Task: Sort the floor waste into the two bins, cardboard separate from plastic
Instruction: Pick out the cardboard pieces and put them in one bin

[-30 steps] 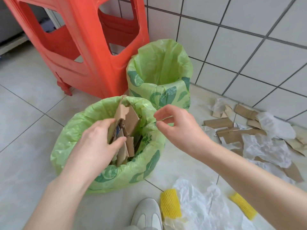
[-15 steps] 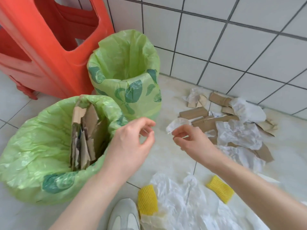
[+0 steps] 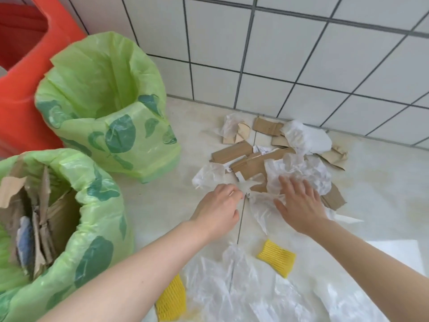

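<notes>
Two bins lined with green leaf-print bags stand at the left. The near bin (image 3: 99, 189) holds several upright cardboard pieces; the far bin (image 3: 104, 126) shows only its liner. By the wall lies a mixed pile of cardboard strips (image 3: 232, 153) and crumpled clear plastic (image 3: 299, 168). My left hand (image 3: 218, 208) has its fingertips pinched on a thin clear plastic piece (image 3: 209, 175) at the pile's near edge. Beside it, my right hand (image 3: 299, 203) lies palm down, fingers spread, on the crumpled plastic.
A red plastic stool (image 3: 21, 66) stands behind the bins against the tiled wall. Two yellow foam nets (image 3: 277, 256) (image 3: 171, 298), a large clear plastic sheet (image 3: 232, 287) and a white sheet (image 3: 399, 252) lie on the floor close to me.
Both hands have left the near bin and moved right and forward to the waste pile. My view has swung right with them. My left hand's fingers have closed on plastic.
</notes>
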Demonstrator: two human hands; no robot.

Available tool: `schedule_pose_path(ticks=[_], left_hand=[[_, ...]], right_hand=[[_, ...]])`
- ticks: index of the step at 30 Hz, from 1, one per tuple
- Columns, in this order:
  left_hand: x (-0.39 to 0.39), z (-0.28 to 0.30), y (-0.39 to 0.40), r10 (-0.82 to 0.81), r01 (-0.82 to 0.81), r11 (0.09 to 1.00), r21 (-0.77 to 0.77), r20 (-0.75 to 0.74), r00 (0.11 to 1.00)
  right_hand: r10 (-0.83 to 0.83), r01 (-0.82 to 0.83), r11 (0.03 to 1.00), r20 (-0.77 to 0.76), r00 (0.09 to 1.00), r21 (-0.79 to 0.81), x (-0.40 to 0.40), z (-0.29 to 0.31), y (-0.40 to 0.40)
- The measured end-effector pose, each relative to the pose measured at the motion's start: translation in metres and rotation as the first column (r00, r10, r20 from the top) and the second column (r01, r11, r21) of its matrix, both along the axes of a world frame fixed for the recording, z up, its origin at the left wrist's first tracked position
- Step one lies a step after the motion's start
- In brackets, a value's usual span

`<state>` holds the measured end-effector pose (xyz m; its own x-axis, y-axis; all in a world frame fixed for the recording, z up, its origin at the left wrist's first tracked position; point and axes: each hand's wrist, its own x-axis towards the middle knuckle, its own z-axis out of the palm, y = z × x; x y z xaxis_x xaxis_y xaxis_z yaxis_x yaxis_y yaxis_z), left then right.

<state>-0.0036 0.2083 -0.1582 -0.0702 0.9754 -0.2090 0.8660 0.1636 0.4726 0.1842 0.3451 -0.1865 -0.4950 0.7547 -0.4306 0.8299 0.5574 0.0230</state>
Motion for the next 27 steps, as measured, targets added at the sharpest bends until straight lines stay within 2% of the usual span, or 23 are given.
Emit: schedule_pose_path(ticks=[2, 6, 12, 15, 18, 21, 23, 25, 27], left_hand=[[0.010, -0.008, 0.017, -0.104, 0.105, 0.994, 0.016, -0.075, 0.992], [0.024, -0.025, 0.046, -0.217, 0.199, 0.973, -0.116, -0.172, 0.961], [0.028, -0.043, 0.072, -0.278, 0.222, 0.943, -0.247, -0.224, 0.934], [0.023, -0.049, 0.063, -0.271, 0.193, 0.927, -0.321, -0.220, 0.937], [0.020, -0.053, 0.041, -0.236, 0.154, 0.934, -0.322, -0.232, 0.944], [0.021, -0.059, 0.012, -0.208, 0.125, 0.947, -0.295, -0.273, 0.939], [0.023, -0.055, -0.006, -0.210, 0.121, 0.956, -0.267, -0.336, 0.918], [0.024, -0.061, -0.019, -0.191, 0.114, 0.972, -0.204, -0.416, 0.889], [0.027, -0.061, -0.027, -0.163, 0.108, 0.984, -0.141, -0.471, 0.867]], right_hand=[[-0.028, 0.028, 0.999, 0.005, 1.000, -0.018, 0.012, -0.005, 0.001], [-0.095, 0.094, 0.995, 0.012, 0.995, 0.022, 0.030, -0.007, -0.003], [-0.354, 0.349, 0.935, 0.080, 0.932, 0.068, 0.059, -0.004, -0.002], [-0.448, 0.444, 0.894, 0.163, 0.879, 0.064, 0.078, -0.002, 0.005], [-0.540, 0.544, 0.838, 0.213, 0.814, 0.044, 0.089, -0.001, 0.005], [-0.533, 0.552, 0.833, 0.331, 0.778, 0.043, 0.097, 0.003, 0.002], [-0.498, 0.509, 0.858, 0.351, 0.793, 0.070, 0.095, 0.010, 0.000], [-0.409, 0.373, 0.909, 0.221, 0.885, 0.184, 0.086, 0.020, -0.003], [-0.249, 0.233, 0.936, 0.031, 0.968, 0.262, 0.073, 0.027, -0.005]])
